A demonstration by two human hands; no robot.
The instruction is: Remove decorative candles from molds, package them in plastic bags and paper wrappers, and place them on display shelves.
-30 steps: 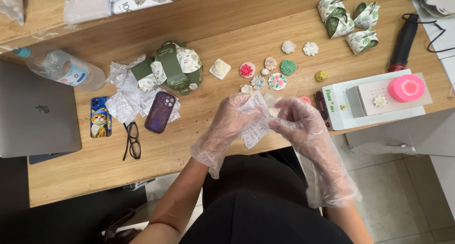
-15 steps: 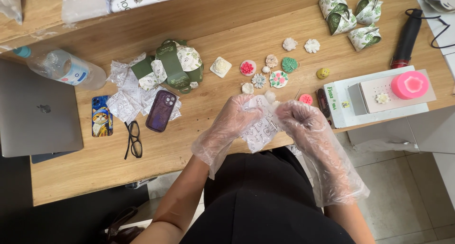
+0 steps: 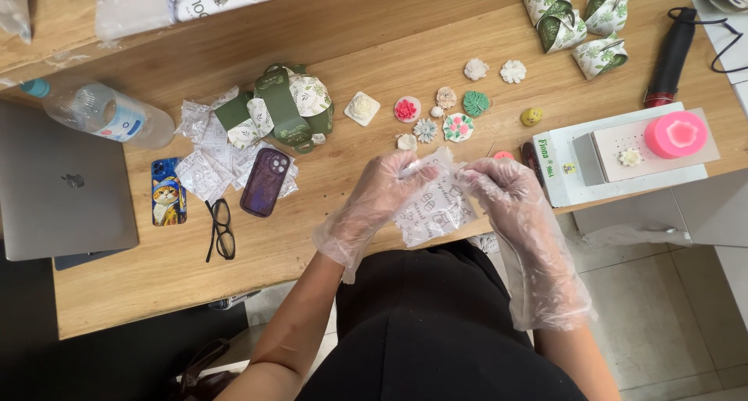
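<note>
My left hand (image 3: pixel 374 202) and right hand (image 3: pixel 502 190), both in thin plastic gloves, pinch the top corners of a small printed clear pouch (image 3: pixel 433 204) hanging between my fingers. Just beyond my fingertips lie little moulded flower pieces (image 3: pixel 436 116); right of my right hand stands a white machine (image 3: pixel 615 163) carrying a pink mould (image 3: pixel 675 134).

A light wooden counter (image 3: pixel 327 237) with visible grain fills most of the view, lit evenly and softly. A raised wooden ledge (image 3: pixel 351 19) runs along its far side. At the lower right lies a floor (image 3: pixel 662 323) of pale grey tiles; the lower left corner is dark.
</note>
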